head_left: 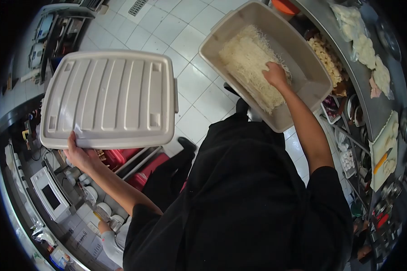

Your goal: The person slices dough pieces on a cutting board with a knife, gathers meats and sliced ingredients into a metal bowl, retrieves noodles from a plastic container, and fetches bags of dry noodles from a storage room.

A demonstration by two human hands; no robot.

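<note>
My left hand [83, 156] grips a beige ribbed plastic lid [106, 97] by its near edge, thumb on top and the other fingers hidden beneath. The lid is held out to the left, apart from the deep beige plastic bin [309, 67] at the upper right. Inside that bin lies a thick bundle of pale, thin dried noodles [244, 61], with bare bin floor beside it. Reaching over the bin's near side, my right hand [276, 74] is on the noodles. Its fingers are curled in against the strands at the bundle's right side.
White floor tiles [181, 34] lie between lid and bin. At right, a metal counter carries a cutting board [379, 147] with a yellow-handled knife [382, 161] and plastic bags [364, 49]. At lower left, a co-worker's hand [105, 227] is near bowls [105, 210].
</note>
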